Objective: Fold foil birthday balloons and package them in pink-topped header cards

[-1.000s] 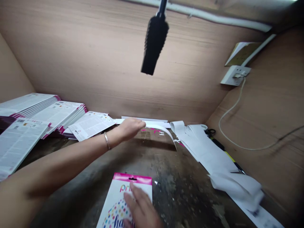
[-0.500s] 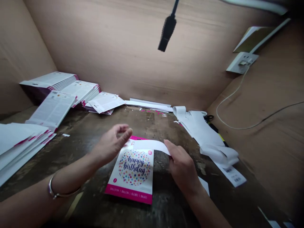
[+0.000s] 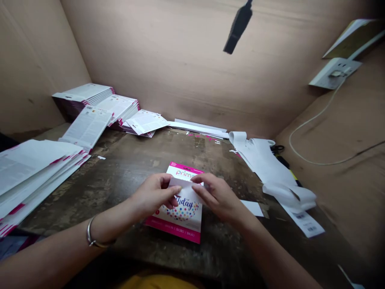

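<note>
A white and pink "happy birthday" balloon packet (image 3: pixel 183 216) lies face up on the dark table before me. Above it, a short white paper strip (image 3: pixel 184 184) stretches between my two hands and covers part of the print. My left hand (image 3: pixel 155 193) pinches the strip's left end between thumb and fingers. At the other end, my right hand (image 3: pixel 217 196) has its thumb and forefinger closed on the strip. Whether the strip touches the packet, I cannot tell.
Stacks of packets (image 3: pixel 90 94) stand at the back left, with another pile (image 3: pixel 39 164) nearer on the left. A long curled white label strip (image 3: pixel 267 160) runs down the right side, near black scissors (image 3: pixel 278 148). A dark connector (image 3: pixel 239 28) hangs overhead.
My left hand, apart from the strip before, now grips its left end. Both hands have come closer together over the packet. The view has shifted, and a white piece shows right of my right hand.
</note>
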`<state>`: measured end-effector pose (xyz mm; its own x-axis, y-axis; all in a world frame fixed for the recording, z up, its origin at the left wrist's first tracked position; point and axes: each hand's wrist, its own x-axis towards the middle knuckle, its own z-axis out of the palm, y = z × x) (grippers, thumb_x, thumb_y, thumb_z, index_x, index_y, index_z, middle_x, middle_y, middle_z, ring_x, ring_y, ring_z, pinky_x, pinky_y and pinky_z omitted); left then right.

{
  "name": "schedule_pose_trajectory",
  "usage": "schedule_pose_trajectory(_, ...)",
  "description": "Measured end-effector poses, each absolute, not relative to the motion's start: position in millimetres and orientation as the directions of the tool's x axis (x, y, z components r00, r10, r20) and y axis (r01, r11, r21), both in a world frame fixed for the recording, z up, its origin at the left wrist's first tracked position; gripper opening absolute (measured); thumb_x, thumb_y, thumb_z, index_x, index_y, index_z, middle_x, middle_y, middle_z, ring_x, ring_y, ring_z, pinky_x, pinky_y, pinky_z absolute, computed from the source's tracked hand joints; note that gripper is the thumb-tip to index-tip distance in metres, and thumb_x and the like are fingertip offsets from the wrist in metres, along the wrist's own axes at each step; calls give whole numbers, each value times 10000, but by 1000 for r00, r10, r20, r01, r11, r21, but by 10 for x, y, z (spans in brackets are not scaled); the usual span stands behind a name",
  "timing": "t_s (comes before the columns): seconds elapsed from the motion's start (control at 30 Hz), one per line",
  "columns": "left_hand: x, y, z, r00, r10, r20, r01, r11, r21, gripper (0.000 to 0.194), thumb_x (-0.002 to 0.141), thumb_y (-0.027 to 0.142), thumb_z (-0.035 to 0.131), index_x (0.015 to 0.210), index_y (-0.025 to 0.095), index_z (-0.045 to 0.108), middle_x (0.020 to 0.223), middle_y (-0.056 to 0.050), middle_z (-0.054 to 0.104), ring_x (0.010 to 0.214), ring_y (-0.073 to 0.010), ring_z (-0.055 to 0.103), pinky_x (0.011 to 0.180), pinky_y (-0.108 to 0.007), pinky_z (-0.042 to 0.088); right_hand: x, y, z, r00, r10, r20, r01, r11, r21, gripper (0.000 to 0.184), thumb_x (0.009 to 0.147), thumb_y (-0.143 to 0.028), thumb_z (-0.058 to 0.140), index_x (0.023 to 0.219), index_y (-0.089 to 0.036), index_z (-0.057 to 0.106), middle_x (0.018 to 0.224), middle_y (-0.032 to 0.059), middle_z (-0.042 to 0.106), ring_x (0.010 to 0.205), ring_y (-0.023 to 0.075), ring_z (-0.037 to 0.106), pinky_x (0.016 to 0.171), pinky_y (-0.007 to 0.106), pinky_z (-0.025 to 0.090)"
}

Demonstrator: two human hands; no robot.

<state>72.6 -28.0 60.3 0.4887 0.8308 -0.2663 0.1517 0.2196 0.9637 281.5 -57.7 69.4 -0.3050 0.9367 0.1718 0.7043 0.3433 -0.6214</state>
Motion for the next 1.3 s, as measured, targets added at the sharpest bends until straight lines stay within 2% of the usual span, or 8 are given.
schedule_pose_trajectory(0.13,557,-329,504,355,933,62,378,-204,903,341,854,344,539,1118,132,575,998,-110,673,880,-231,644,742,-368,531,2688,-460,572,-177,982,59,597,155,-787,252,899,-348,459,751,-174,564,697,-3,588,643,131,527,573,224,402)
schedule_pose_trajectory(0.2,448,-410,435,454,829,326,531,-546,648,316,889,266,504,1186,172,558,1159,-103,637,1092,-266,563,927,-441,448,2707,-428,498,-78,997,28,612,70,-788,273,893,-367,447,750,-165,563,696,3,578,642,134,518,561,225,388)
schedule_pose_trajectory(0.3,361,-559,300,761,567,316,501,-822,269,302,921,159,432,1179,193,585,1221,-73,623,1209,-282,484,1053,-505,302,2737,-383,432,-74,997,-38,645,19,-764,305,882,-389,438,738,-157,576,679,11,581,623,140,519,542,230,374)
schedule_pose_trajectory(0.47,384,-660,90,842,522,136,502,-850,160,324,928,175,423,1220,158,562,1272,-101,588,1207,-292,494,1004,-489,359,2693,-312,393,-120,986,-113,740,13,-673,334,862,-403,463,641,-172,562,614,10,585,569,140,506,501,233,317)
schedule_pose_trajectory(0.7,415,-652,79,830,514,219,506,-857,95,270,910,166,466,1143,137,599,1159,-103,636,1101,-258,548,961,-397,408,2497,-264,431,-161,982,-101,849,86,-521,308,862,-357,459,627,-182,554,609,13,581,561,131,479,533,250,288)
schedule_pose_trajectory(0.93,389,-670,3,759,539,365,563,-825,46,232,920,242,482,1115,192,596,1238,-109,580,1199,-290,484,1043,-495,301,2396,-258,395,-170,977,-132,903,101,-417,294,867,-328,459,642,-184,581,618,22,606,551,126,483,518,241,282)
schedule_pose_trajectory(1.17,353,-604,-35,785,564,258,552,-825,123,281,944,265,436,1195,222,554,1276,-122,565,1246,-305,459,1072,-592,187,2343,-250,368,-155,974,-165,944,97,-316,274,871,-312,476,674,-190,623,637,37,633,548,149,517,514,257,313)
schedule_pose_trajectory(1.3,352,-563,53,814,564,140,537,-822,189,294,932,246,436,1204,222,546,1271,-143,560,1241,-336,459,1038,-638,221,2351,-377,383,-179,983,51,967,185,-173,210,838,-251,548,987,-149,656,981,136,661,885,267,572,726,344,429)
